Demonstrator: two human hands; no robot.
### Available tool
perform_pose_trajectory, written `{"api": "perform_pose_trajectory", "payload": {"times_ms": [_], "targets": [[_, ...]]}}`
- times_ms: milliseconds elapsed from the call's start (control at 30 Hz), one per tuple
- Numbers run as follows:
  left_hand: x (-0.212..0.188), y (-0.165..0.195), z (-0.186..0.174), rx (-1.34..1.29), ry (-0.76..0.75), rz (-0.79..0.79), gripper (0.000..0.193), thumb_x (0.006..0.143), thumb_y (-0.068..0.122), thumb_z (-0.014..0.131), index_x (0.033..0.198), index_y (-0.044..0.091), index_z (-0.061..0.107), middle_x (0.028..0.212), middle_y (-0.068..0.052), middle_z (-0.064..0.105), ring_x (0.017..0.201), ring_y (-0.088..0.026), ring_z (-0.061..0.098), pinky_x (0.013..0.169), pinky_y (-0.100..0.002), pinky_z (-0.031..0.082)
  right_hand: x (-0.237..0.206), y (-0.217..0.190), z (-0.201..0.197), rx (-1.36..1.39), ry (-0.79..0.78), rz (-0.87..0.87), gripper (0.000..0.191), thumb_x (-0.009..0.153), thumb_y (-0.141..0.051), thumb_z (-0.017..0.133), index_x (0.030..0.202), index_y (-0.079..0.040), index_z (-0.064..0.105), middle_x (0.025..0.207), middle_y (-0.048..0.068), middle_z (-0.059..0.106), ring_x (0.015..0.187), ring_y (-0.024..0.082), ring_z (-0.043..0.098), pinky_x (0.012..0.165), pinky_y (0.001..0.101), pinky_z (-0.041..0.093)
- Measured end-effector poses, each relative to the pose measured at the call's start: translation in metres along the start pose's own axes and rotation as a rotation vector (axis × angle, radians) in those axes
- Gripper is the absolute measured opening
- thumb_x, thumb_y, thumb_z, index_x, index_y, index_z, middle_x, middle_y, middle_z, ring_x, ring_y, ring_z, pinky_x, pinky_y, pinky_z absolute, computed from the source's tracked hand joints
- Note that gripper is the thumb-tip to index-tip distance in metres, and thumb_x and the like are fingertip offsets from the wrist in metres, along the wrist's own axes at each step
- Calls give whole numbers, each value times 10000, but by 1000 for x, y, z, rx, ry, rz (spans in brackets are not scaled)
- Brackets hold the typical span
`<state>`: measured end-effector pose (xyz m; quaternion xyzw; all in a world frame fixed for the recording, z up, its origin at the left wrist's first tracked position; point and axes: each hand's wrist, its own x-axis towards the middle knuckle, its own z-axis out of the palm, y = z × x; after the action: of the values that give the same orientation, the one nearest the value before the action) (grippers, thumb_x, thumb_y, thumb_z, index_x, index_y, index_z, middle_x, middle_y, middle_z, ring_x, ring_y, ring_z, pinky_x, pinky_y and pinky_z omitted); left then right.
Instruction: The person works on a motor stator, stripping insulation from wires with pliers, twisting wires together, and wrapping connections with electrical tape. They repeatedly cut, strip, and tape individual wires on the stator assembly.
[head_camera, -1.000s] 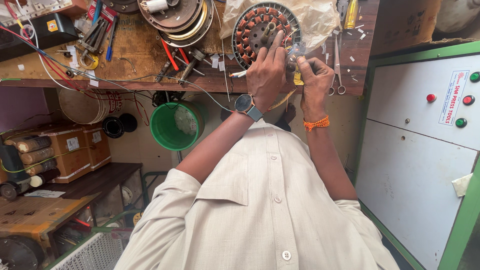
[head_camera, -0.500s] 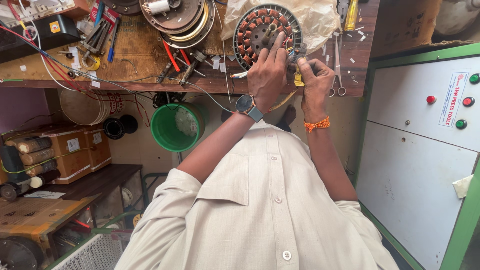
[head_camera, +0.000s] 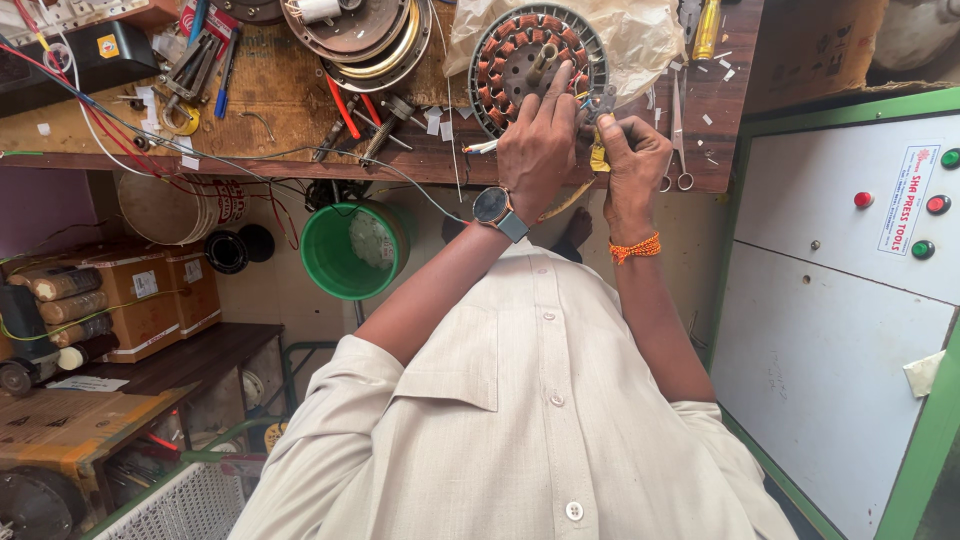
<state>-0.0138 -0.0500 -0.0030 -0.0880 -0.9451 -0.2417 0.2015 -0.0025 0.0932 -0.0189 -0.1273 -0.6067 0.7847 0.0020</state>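
Top centre, left hand (head_camera: 538, 140) presses the wound stator (head_camera: 535, 62); right hand (head_camera: 632, 160) pinches its wire leads (head_camera: 590, 100), which could snap if tugged.

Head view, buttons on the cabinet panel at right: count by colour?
Red buttons: 2
Green buttons: 2
Total: 4, all on the cabinet panel.
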Motion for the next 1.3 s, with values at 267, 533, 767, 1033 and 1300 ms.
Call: {"api": "perform_pose_trajectory", "payload": {"times_ms": [267,533,767,1033,1300], "targets": [[0,0,0,32,-27,-1,124,913,97,673,981,70,573,1493,-5,578,901,-185,640,735,-320,592,0,1,-1,-26,6,-17,188,980,-130,776,885,22,718,820,34,695,715,54,587,669,219,495],[-1,-2,1,15,-15,19,157,922,116,691,1013,55,578,1506,-20,554,907,-190,637,731,-311,596,1,0,0,-40,-2,-15,195,974,-142,778,891,26,723,820,33,702,711,54,591,668,219,494],[-2,-2,2,-2,-13,14,152,937,134,690,1017,58,585,1512,-23,546,893,-189,628,723,-319,593,2,2,-1,-40,-17,-32,211,975,-154,784,892,27,715,828,31,700,723,53,583,678,218,486],[-2,-2,1,4,-28,12,152,930,119,674,1038,51,591,1512,-32,551,915,-192,636,730,-323,594,1,3,-2,-46,0,-24,223,972,-161,788,869,18,706,801,21,680,699,45,565,654,216,476],[0,-2,1,25,-27,20,120,935,94,665,1017,59,583,1501,-19,567,902,-190,637,730,-322,593,9,20,-15,108,45,50,190,965,-162,774,905,9,715,810,35,695,726,99,656,682,236,539]]}}
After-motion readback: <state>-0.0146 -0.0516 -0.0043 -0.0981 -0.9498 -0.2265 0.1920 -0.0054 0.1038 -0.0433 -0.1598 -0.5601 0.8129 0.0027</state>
